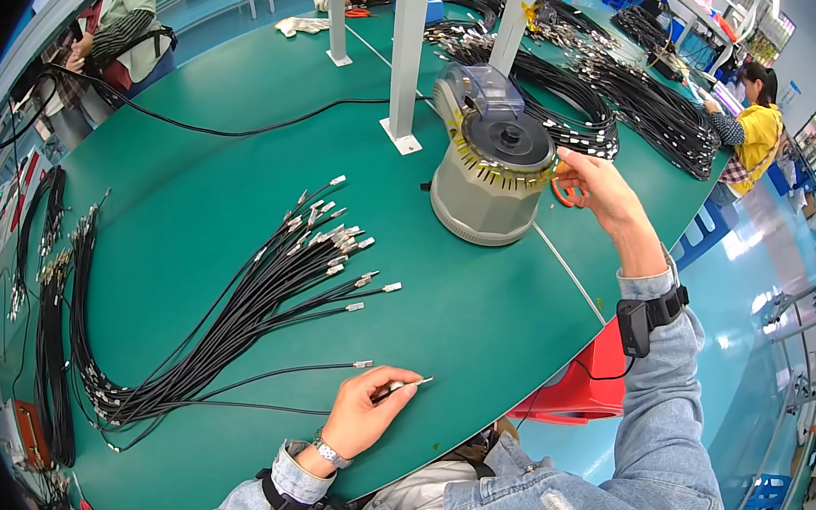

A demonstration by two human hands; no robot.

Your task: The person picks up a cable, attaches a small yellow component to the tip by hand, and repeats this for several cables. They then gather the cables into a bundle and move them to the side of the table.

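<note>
My left hand pinches a black cable close to its end, over the green table near the front edge. The cable's pale metal tip pokes out past my fingers. A bundle of black cables with silvery connectors fans out to the left of this hand. On the right, my right hand reaches to a round grey tape dispenser, whose dark disc is ringed with short yellow tape strips. Thumb and forefinger close on a yellow strip at its right rim. Orange-handled scissors lie partly hidden behind these fingers.
Grey metal posts rise from the green table behind the dispenser. Coiled black cables are heaped at the far right; more hang over the left side. A red bin stands below the right edge. Other people sit or stand around the table.
</note>
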